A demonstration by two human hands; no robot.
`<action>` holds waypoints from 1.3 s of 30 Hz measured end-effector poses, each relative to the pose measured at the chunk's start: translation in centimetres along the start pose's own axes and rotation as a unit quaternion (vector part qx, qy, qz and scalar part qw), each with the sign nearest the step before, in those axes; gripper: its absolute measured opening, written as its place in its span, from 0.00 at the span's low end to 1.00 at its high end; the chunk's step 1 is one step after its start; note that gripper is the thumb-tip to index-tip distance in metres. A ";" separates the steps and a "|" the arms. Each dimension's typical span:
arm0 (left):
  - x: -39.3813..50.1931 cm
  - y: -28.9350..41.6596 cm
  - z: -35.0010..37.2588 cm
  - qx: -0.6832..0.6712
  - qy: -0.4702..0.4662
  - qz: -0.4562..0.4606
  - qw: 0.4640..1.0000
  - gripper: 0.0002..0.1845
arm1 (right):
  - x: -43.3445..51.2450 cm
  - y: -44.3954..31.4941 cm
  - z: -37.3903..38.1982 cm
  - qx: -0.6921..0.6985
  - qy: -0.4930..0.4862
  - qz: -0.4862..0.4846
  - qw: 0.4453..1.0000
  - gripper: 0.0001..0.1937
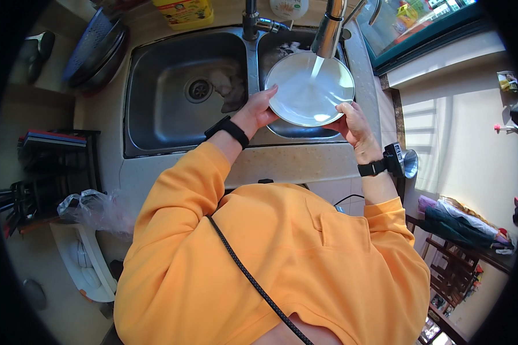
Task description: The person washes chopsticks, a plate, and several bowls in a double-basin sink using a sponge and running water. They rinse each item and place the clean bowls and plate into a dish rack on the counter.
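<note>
A white plate (302, 95) with a dark rim is held over the smaller right-hand sink basin (302, 133). Water from the metal faucet (328, 34) runs onto its face. My left hand (260, 108) grips the plate's lower left edge, thumb on top. At the lower right edge, my right hand (352, 123) holds it with the thumb over the rim and fingers beneath. A wet grey-and-pale cloth (231, 90) lies beside the drain (199, 89) in the larger left basin. Some suds show behind the plate.
A second, smaller tap (259, 21) stands between the basins. Behind them are a yellow container (185, 13) and a white bottle (289, 7). Stacked bowls and a blue colander (88, 41) stand at the left. A clear plastic bag (97, 211) lies on the counter nearer my body.
</note>
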State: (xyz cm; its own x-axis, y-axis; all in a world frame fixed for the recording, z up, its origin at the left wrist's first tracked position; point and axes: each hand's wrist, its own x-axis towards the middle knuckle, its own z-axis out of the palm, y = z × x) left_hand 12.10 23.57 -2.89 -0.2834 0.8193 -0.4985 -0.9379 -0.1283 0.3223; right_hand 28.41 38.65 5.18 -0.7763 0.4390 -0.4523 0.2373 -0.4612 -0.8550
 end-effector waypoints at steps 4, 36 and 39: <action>2.8 0.3 -0.4 0.069 0.017 0.082 0.994 0.16 | 0.9 1.7 -1.0 0.030 0.040 -0.002 0.999 0.15; 0.9 0.0 7.0 -0.019 -0.069 -0.086 0.994 0.30 | -4.2 -9.1 -6.8 -0.685 0.111 -0.410 0.591 0.19; -0.1 -0.3 7.1 -0.153 -0.182 -0.027 0.971 0.29 | -3.7 -5.5 -5.1 -0.720 0.051 -0.510 0.469 0.22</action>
State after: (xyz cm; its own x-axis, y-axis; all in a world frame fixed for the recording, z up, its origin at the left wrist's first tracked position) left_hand 13.82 27.50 2.74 -0.1954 0.9653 -0.1735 -0.9806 -0.1947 0.0214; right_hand 32.94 43.52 10.27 -0.9002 -0.0666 0.4304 -0.0222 0.9940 0.1074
